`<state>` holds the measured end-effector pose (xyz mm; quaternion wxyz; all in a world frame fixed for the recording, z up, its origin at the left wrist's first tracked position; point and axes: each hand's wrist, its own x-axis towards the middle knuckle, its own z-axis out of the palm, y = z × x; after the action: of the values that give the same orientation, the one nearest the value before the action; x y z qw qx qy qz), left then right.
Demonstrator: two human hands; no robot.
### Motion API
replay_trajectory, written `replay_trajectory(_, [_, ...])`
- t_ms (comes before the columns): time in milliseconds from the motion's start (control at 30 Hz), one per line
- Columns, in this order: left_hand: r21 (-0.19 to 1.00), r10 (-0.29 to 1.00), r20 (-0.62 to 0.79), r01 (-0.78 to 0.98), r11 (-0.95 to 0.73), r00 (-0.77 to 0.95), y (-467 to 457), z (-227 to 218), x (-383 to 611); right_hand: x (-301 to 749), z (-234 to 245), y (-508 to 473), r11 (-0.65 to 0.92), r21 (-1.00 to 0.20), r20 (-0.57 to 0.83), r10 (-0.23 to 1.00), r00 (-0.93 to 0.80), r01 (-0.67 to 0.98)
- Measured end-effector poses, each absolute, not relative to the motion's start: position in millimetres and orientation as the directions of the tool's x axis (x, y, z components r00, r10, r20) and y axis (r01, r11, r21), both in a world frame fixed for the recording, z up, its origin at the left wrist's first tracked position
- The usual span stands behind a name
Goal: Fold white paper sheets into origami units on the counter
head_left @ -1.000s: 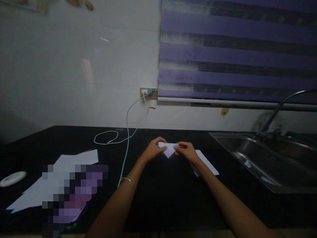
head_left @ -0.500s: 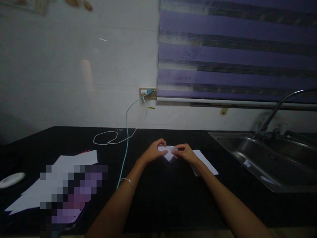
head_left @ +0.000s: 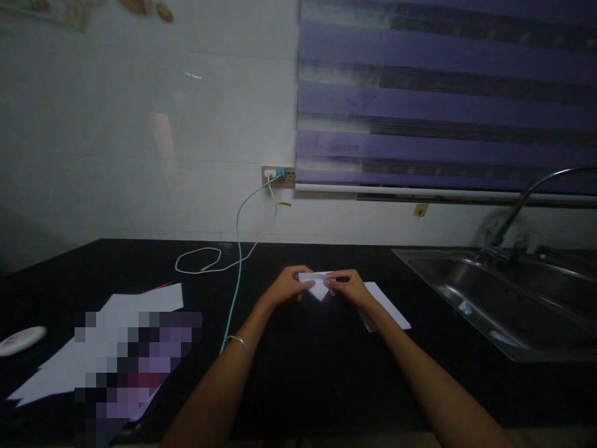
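A small folded white paper [head_left: 320, 290] is held between my two hands over the dark counter, its pointed corner facing down toward me. My left hand [head_left: 288, 285] grips its left side, thumb across the front and fingers behind. On the other side, my right hand [head_left: 351, 287] pinches the paper near its top right edge with thumb and fingers. Behind my right wrist lies more white paper [head_left: 387, 306] on the counter, partly covered by the forearm.
White sheets [head_left: 149, 299] lie at the left, partly pixelated, beside a purple object [head_left: 172, 348] and a white oval object [head_left: 22, 340]. A teal cable [head_left: 239, 267] and a white cable [head_left: 198, 271] run from the wall socket [head_left: 290, 177]. A steel sink [head_left: 466, 292] with a tap [head_left: 513, 214] is at right.
My left fingers have shifted from above the paper's top edge to lower behind it. The paper tilts slightly, showing a folded band along its top. Both hands keep hold.
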<state>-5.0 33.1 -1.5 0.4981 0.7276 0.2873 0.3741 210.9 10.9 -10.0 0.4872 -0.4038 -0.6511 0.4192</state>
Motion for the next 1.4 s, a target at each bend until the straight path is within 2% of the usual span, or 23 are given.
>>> replay_trajectory(300, [0.947,0.774,0.288,-0.050,-0.316,0.563,31.5,-0.5,-6.3,207.7,-9.9,9.7,0.331,-0.943,0.323,0.936,-0.141,0.037])
replay_trajectory(600, [0.921,0.857,0.339,0.049,-0.386,0.388,35.4,-3.1,-4.5,208.1,-3.7,5.2,0.319,-0.947,0.309,0.937,-0.162,0.042])
replay_trajectory(833, [0.927,0.777,0.327,-0.023,-0.374,0.537,30.8,-3.9,2.1,204.9,-7.3,6.6,0.334,-0.942,0.326,0.933,-0.155,0.034])
replay_trajectory(1400, [0.904,0.803,0.379,0.001,-0.427,0.460,32.5,-4.6,6.0,201.0,-10.4,8.1,0.371,-0.927,0.363,0.924,-0.121,0.051])
